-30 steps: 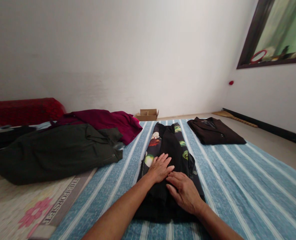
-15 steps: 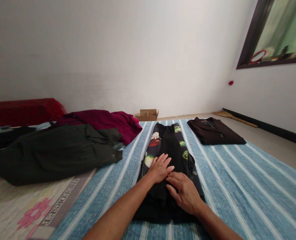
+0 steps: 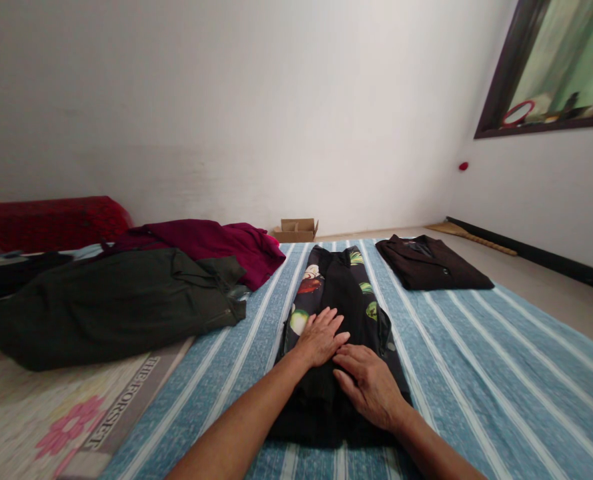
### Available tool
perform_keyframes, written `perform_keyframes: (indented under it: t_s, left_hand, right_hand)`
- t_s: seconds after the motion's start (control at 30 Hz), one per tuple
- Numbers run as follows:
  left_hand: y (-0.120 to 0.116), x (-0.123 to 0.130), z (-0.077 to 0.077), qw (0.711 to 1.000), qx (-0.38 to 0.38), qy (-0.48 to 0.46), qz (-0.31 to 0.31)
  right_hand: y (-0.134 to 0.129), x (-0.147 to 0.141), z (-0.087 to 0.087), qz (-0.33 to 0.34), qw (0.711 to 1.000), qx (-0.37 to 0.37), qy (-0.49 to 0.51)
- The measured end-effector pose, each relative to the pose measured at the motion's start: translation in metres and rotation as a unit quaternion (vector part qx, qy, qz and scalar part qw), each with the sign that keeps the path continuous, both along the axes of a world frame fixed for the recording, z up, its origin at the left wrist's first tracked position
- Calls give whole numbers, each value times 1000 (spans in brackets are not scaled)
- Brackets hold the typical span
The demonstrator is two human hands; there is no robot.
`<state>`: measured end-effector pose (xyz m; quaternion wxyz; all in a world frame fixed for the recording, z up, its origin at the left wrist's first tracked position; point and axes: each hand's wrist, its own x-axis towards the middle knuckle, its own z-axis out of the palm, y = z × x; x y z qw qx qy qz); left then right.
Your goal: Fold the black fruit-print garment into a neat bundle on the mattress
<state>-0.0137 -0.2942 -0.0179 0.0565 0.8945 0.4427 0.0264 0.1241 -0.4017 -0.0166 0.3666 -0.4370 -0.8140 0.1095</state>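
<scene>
Both hands lie flat, palms down and fingers spread, on a long folded black garment with a floral print [image 3: 337,283]. The left hand [image 3: 320,337] presses the cloth a little farther out; the right hand [image 3: 369,385] sits just nearer the body, its fingertips almost meeting the left thumb. Neither hand grips anything. The garment runs straight ahead from under the hands along a blue striped sheet [image 3: 481,373]; its near end is a thick dark fold between the forearms, and its detail is hard to read in shadow. Both forearms are cut off by the bottom edge.

Beyond and to the right of the right hand, well apart, lies a folded dark brown shirt [image 3: 433,262] on the same sheet. To the left of the left hand a dark olive garment [image 3: 111,303] sprawls unfolded, with a maroon garment [image 3: 211,243] partly hidden behind it. Farther left a red cushion [image 3: 51,220] is partly covered by the clothes. Below the olive garment a floral mat [image 3: 51,413] shows lettering that is only partly readable. Straight beyond the hands, by the wall, sits a small open cardboard box [image 3: 296,229]. A dark-framed window [image 3: 556,67] at upper right is cut by the frame edge.
</scene>
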Motion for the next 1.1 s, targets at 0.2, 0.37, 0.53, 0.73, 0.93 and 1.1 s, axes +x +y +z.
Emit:
perform_keyframes:
  t_s: [0.2, 0.37, 0.53, 0.73, 0.93, 1.1]
  left_hand:
    - [1, 0, -2, 1000, -2, -1, 1]
    - [1, 0, -1, 1000, 1, -3, 0]
    - [0, 0, 0, 1000, -4, 2, 2]
    - [1, -1, -1, 1000, -3, -2, 2]
    - [3, 0, -4, 1000, 1, -2, 0]
    - [2, 0, -3, 1000, 1, -3, 0]
  right_hand:
    - [0, 0, 0, 0, 1000, 2, 0]
    - [2, 1, -1, -5, 1000, 8, -3]
    - [1, 1, -1, -8, 1000, 9, -5]
    - [1, 1, 0, -8, 1000, 12, -7]
    - [1, 1, -1, -9, 1000, 14, -7]
    - [0, 1, 1, -8, 1000, 11, -7]
